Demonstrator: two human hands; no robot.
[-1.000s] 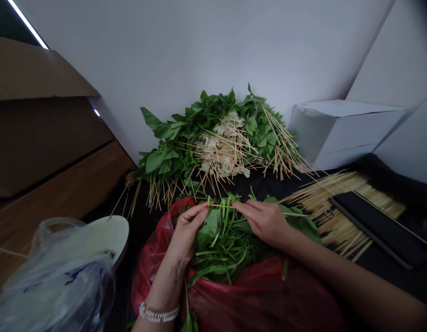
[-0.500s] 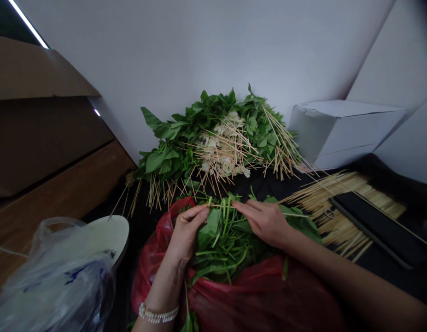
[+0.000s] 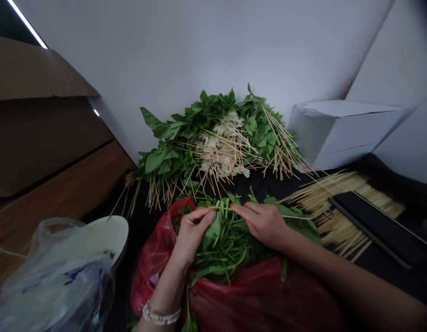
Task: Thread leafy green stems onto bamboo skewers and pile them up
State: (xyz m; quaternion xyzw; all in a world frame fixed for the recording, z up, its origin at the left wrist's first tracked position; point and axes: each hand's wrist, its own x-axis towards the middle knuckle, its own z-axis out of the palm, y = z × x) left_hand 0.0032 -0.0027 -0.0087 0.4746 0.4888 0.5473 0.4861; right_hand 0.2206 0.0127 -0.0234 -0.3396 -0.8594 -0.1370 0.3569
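My left hand (image 3: 191, 229) pinches green stems and leaves at the top of a bunch of greens (image 3: 224, 242) lying in a red plastic bag (image 3: 258, 295). My right hand (image 3: 263, 223) grips a thin bamboo skewer (image 3: 292, 216) that lies level across the stems, its tip near my left fingers. A bead bracelet (image 3: 161, 315) is on my left wrist.
A heap of skewered greens (image 3: 213, 138) lies against the white wall. Loose bamboo skewers (image 3: 337, 203) lie at the right under a black flat object (image 3: 375, 226). A white box (image 3: 337, 129) stands behind. A clear plastic bag (image 3: 50, 281) and a white plate (image 3: 108, 233) are at the left, with brown cardboard beyond.
My left hand has shifted slightly right and down along the stems. The right hand and the skewer have barely moved.
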